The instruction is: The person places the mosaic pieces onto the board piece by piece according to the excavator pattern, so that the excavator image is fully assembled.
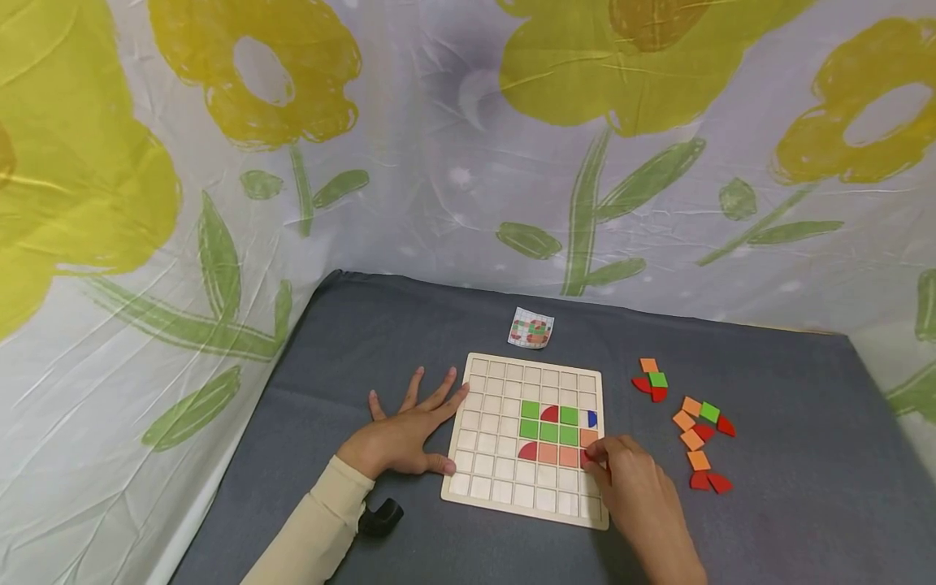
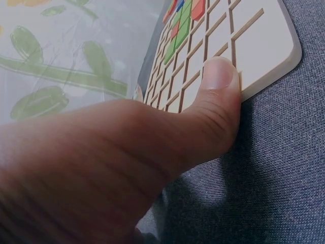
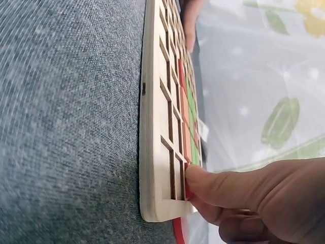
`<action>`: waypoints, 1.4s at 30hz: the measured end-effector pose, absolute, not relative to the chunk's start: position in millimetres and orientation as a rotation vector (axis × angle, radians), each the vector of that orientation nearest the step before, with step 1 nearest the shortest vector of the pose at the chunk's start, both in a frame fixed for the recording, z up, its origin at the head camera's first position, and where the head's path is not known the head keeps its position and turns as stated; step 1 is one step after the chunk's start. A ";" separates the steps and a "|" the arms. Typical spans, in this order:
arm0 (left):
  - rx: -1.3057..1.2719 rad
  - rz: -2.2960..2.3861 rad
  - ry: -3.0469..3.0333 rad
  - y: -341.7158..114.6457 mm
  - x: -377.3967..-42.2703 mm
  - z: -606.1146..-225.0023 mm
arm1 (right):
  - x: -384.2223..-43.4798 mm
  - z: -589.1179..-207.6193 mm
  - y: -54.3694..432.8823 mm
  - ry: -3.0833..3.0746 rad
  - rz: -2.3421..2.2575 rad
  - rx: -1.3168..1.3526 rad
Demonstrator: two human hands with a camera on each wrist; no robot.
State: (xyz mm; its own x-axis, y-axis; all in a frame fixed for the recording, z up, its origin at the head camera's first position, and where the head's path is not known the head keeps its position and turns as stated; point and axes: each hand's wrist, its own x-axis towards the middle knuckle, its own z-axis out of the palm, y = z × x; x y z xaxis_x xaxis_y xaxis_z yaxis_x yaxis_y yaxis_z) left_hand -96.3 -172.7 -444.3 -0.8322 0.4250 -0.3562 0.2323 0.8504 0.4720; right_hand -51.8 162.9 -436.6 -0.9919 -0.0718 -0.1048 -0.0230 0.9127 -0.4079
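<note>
A wooden grid board (image 1: pixel 483 487) lies on the dark cloth, with green, orange, red and blue tiles set in its right-hand cells. My left hand (image 1: pixel 409 431) is spread along the board's left side, its thumb (image 2: pixel 219 84) resting on the near corner rim. At the right edge, my right hand (image 1: pixel 638 481) pinches a red tile (image 1: pixel 584 458) between thumb and fingers, down at a cell beside an orange tile (image 1: pixel 568 457). Most of that red tile (image 3: pixel 188 192) is hidden by the fingertips in the right wrist view.
Loose orange, green and red tiles lie right of the board, among them a green square (image 1: pixel 709 412) and a red quarter-round (image 1: pixel 720 483). A small printed pattern card (image 1: pixel 530 328) sits behind the board. A flowered curtain (image 1: pixel 439 162) hangs behind the table.
</note>
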 end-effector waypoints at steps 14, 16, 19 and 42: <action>0.503 0.572 2.570 -171.9 -98.4 -443.2 | -51.2 -434.4 182.6 3.046 -0.679 -0.152; 0.503 0.566 2.573 -172.1 -98.3 -443.3 | -51.4 -432.8 187.5 3.041 -0.664 -0.130; 0.503 0.564 2.576 -172.1 -98.3 -443.3 | -51.8 -431.8 193.8 3.029 -0.627 -0.088; 0.473 0.564 2.571 -173.3 -96.1 -443.4 | -45.8 -441.8 204.5 2.874 -0.575 -0.124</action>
State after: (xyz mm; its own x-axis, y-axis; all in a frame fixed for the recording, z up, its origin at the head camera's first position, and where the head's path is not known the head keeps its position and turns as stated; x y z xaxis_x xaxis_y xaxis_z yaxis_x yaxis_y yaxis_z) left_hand -96.1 -173.3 -443.4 -0.8336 0.4168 -0.3623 0.2271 0.8567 0.4632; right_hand -45.8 204.5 -441.8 -0.9750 -0.1224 -0.1856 -0.0416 0.9205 -0.3885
